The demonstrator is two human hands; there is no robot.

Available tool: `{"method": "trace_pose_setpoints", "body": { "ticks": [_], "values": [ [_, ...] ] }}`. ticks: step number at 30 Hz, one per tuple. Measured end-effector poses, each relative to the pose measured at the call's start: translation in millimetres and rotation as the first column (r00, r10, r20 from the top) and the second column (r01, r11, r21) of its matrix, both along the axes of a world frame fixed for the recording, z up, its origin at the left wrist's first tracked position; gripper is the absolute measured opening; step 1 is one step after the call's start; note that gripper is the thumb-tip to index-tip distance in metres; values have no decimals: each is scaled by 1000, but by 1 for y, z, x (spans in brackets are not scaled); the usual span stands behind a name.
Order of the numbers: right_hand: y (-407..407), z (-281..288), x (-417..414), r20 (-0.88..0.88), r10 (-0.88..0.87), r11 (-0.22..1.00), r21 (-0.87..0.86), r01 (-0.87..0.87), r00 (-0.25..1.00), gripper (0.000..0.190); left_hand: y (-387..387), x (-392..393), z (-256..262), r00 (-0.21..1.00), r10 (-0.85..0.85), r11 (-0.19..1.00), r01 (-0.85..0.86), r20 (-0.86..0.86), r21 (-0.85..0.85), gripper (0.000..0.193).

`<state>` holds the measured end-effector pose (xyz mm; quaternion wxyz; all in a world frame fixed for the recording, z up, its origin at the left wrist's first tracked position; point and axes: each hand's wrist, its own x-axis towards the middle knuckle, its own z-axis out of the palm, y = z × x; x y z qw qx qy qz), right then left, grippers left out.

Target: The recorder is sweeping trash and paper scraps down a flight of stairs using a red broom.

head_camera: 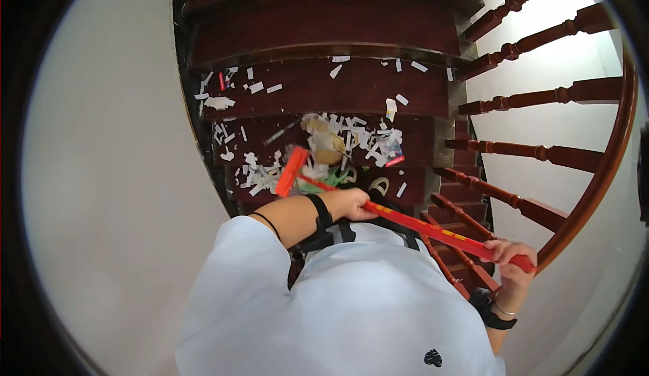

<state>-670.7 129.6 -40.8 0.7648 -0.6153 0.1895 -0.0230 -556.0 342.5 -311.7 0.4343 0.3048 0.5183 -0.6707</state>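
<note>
My left hand grips the middle of a broom's red handle, which has yellow markings. My right hand is closed around the handle's upper end, beside the handrail. The handle slants down to the left, to the red broom head low over the stair treads; its bristles are blurred. Paper scraps lie beside and below the head. More scraps, a crumpled yellowish plastic bag and a printed packet lie on the tread to its right. A green plastic piece lies near my shoes.
Dark red wooden stairs rise ahead, with scattered scraps on the third tread. A white wall borders them on the left. On the right stand turned wooden balusters under a curved handrail; a lower flight shows between them.
</note>
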Motion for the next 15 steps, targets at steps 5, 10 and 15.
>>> {"method": "trace_pose_setpoints", "body": {
  "ticks": [5, 10, 15],
  "values": [
    [-21, -24, -1, -7, -11, 994, 105, 12, 1000, 8, 29, -21, 0, 999, 47, 995, -46, -2, 94, 18],
    [-8, -45, -2, 54, 69, 997, 30, -71, 996, 18, 68, 9, 9, 920, 273, 943, -314, 283, 110, 18],
    [-12, -33, -19, 126, -75, 920, -373, 118, 989, 21, 40, 39, 33, 778, 374, 875, -476, 505, 85, 14]
  ]
}}
